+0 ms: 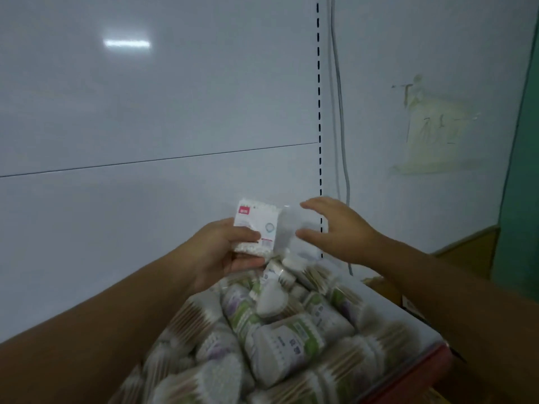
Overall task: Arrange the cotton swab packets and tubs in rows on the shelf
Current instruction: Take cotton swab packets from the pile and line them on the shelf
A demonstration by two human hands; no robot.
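Against the white back panel [145,112], a heap of cotton swab tubs and packets [277,330] fills the near shelf. Over its far end, the left hand [221,252] pinches a red-labelled packet [256,225] between thumb and curled fingers. Just right of it, the right hand [341,228] has its fingers spread wide and grips nothing.

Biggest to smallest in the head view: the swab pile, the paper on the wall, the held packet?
Swab pile, largest.
Paper on the wall, next, though farther away.
Packet gripped by the left hand, smallest.

Heaped tubs [291,339] cover the shelf [420,365]; free room above, back panel [145,112] behind.
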